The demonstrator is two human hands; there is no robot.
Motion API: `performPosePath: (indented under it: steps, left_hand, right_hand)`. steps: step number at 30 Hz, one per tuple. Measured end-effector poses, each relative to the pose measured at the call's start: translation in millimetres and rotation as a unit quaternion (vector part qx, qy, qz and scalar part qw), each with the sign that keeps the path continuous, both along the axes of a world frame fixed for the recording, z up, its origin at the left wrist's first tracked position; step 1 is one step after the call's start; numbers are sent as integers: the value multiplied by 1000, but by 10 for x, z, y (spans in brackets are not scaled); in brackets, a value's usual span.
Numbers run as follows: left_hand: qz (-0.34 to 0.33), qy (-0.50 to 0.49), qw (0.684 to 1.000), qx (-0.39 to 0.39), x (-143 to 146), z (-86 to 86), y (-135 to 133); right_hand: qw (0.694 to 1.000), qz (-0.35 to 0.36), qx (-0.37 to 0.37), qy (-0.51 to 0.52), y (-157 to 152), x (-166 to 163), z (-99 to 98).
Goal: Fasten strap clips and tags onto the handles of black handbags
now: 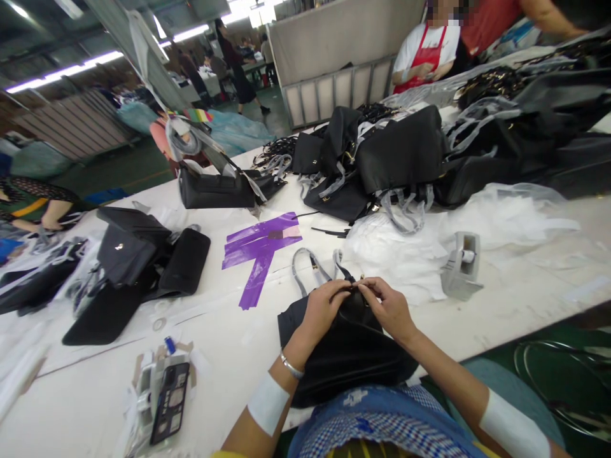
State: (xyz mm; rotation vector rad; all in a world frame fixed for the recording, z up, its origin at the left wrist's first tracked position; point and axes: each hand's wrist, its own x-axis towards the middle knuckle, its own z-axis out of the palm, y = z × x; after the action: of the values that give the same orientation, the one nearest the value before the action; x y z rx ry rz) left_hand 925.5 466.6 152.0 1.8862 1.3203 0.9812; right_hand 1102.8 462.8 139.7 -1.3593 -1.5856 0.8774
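A black handbag [344, 356] lies at the near edge of the white table [229, 356], right in front of me, its grey wrapped handles [305, 270] pointing away. My left hand [322, 308] grips the bag's top edge with curled fingers. My right hand [389, 305] pinches the same top edge from the right, near a small metal fitting [361, 278]. Both hands touch at the fingertips over the bag's opening.
Purple tape strips [260, 248] are stuck on the table ahead. A grey tape dispenser [461, 264] stands to the right beside white wrapping [405, 254]. Black bags pile at the back [401, 156] and left [128, 254]. A phone [169, 401] lies near left. People work beyond.
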Motion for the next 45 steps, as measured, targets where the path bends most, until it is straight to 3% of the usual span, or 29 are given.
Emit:
performPosePath:
  steps: [8, 13, 20, 24, 27, 31, 37, 41, 45]
  left_hand:
    - [-116, 146, 980, 63, -33, 27, 92]
    - [-136, 178, 973, 54, -29, 21, 153]
    - [-114, -23, 987, -110, -30, -18, 343]
    - [24, -55, 992, -114, 39, -62, 275]
    - [97, -62, 970, -213, 85, -84, 136]
    - [101, -168, 915, -353, 109, -89, -20]
    - [81, -341, 874, -335, 167, -115, -163]
    - [91, -370, 866, -324, 143, -118, -214]
    - [102, -363, 872, -311, 74, -89, -266]
  right_hand:
    - [1000, 15, 16, -13, 39, 40, -99]
    - [1000, 12, 10, -16, 43, 50, -167]
    - [1000, 14, -6, -8, 40, 60, -157]
    - [1000, 5, -20, 16, 31, 40, -174]
    - [1000, -6, -11, 20, 10, 11, -198]
    - [1000, -8, -4, 12, -23, -15, -215]
    - [1000, 11, -7, 16, 81, -31, -215]
    - [1000, 18, 13, 13, 253, -99, -285]
    - [999, 24, -13, 18, 294, -157, -314]
